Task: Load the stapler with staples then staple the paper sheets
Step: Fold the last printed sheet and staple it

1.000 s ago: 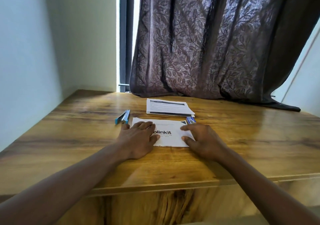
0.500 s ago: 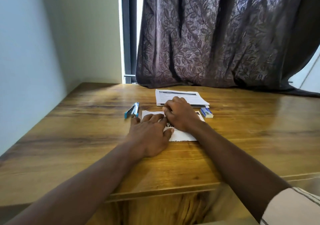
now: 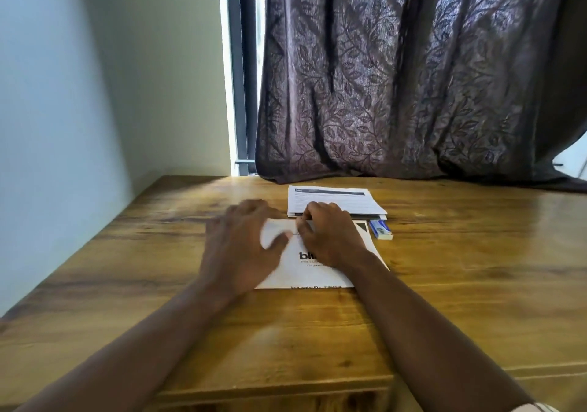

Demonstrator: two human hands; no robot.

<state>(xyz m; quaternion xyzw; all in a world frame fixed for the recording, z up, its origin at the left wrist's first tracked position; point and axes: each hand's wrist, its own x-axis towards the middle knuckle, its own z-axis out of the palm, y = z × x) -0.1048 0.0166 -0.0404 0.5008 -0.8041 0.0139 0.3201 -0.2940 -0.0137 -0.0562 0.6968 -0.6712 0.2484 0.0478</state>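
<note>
A white printed paper sheet (image 3: 317, 272) lies on the wooden table (image 3: 444, 284) in front of me. My right hand (image 3: 330, 237) rests on its far half, with thumb and forefinger curled at the sheet's far edge. My left hand (image 3: 241, 243) is motion-blurred over the sheet's far left corner, with its fingers reaching past the corner. The stapler is not visible; my left hand covers the spot where it lay. A small blue and white staple box (image 3: 381, 230) sits just right of the sheet's far right corner.
A stack of printed papers (image 3: 336, 200) lies beyond the sheet, near a dark leaf-patterned curtain (image 3: 413, 78) that drapes onto the table's back edge. A pale wall runs along the left side. The table's front edge is close below my forearms.
My left hand has slid forward and left, off the sheet's middle and over the stapler's place. My right hand stays on the sheet's far part. The camera has tilted slightly.
</note>
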